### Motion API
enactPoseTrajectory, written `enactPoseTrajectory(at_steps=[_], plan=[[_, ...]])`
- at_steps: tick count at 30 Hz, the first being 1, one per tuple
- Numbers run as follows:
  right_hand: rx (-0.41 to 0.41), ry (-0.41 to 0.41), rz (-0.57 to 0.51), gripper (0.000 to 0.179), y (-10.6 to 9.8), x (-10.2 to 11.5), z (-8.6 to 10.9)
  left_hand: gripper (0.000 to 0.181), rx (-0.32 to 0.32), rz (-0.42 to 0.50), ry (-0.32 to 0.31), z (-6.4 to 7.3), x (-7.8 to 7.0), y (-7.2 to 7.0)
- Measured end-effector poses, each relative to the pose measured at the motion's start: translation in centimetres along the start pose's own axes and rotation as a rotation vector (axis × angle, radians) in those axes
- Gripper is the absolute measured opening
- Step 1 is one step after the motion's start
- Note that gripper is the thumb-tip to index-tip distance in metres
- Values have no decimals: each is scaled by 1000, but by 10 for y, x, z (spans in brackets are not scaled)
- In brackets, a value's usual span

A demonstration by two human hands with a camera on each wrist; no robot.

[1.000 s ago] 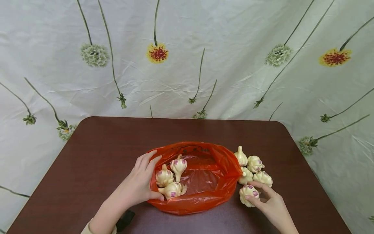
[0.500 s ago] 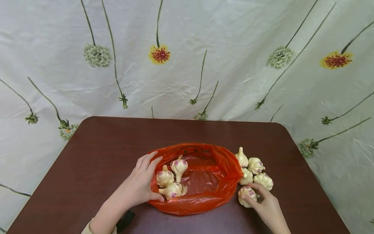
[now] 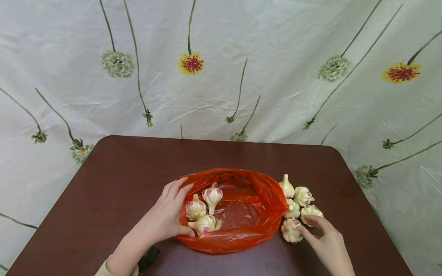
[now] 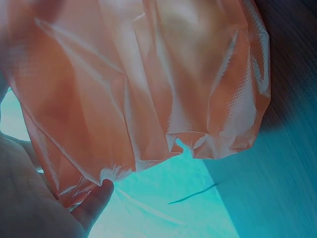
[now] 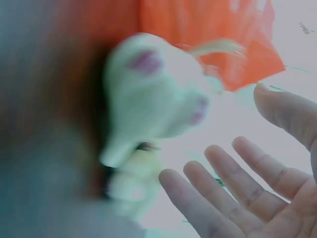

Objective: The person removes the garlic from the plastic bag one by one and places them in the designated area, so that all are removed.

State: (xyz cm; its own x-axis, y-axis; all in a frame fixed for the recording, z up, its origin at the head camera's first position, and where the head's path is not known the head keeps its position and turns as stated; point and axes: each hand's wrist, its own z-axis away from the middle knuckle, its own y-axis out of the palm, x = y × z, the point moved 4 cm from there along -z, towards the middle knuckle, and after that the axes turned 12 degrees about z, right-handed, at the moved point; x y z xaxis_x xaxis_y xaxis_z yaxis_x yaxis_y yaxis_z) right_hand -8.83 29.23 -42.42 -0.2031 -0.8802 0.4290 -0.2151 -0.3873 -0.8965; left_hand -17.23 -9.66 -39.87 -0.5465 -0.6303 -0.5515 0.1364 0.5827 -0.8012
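Observation:
A red plastic bag (image 3: 238, 237) lies mouth up on the table, with 3 garlic bulbs (image 3: 195, 209) in its left part. My left hand (image 3: 169, 214) holds the bag's left rim, fingers along the far side and thumb at the near side. In the left wrist view the bag's wall (image 4: 99, 99) fills most of the picture. My right hand (image 3: 326, 237) is beside the nearest loose garlic bulb (image 3: 291, 230), its thumb tip at the bulb's right side. The right wrist view shows this hand's fingers (image 5: 223, 198) spread apart, with a blurred bulb (image 5: 153, 89) in front of them.
Several more garlic bulbs (image 3: 304, 196) cluster against the bag's right end. The dark brown table (image 3: 145, 161) has rounded far corners. Behind it hangs a pale flowered cloth (image 3: 214, 96). A small black object (image 3: 149, 258) shows beside my left wrist.
My right fingers, earlier around the nearest bulb, have spread and drawn off to the right. That bulb has turned and sits closer to the bag. My left hand keeps its hold.

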Motion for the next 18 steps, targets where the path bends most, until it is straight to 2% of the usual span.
enactPoseTrajectory(at_steps=[4,7,10,12,18], plan=[[-64,-67,-30,35,-16,12,-3,115,-3,-1,11,-1,-1,-1],[-128,-156,-72,29,-28,27,-8,114,-1,-2,12,-2,-1,-2],[-155,-244,-121,26,-36,47,-16,114,1,-1,7,-2,-2,-2],[-151,-294,-156,25,-41,61,-22,114,2,3,2,-2,-2,-2],[-57,-367,-237,24,-43,103,-42,114,5,12,-6,-1,-3,-2]])
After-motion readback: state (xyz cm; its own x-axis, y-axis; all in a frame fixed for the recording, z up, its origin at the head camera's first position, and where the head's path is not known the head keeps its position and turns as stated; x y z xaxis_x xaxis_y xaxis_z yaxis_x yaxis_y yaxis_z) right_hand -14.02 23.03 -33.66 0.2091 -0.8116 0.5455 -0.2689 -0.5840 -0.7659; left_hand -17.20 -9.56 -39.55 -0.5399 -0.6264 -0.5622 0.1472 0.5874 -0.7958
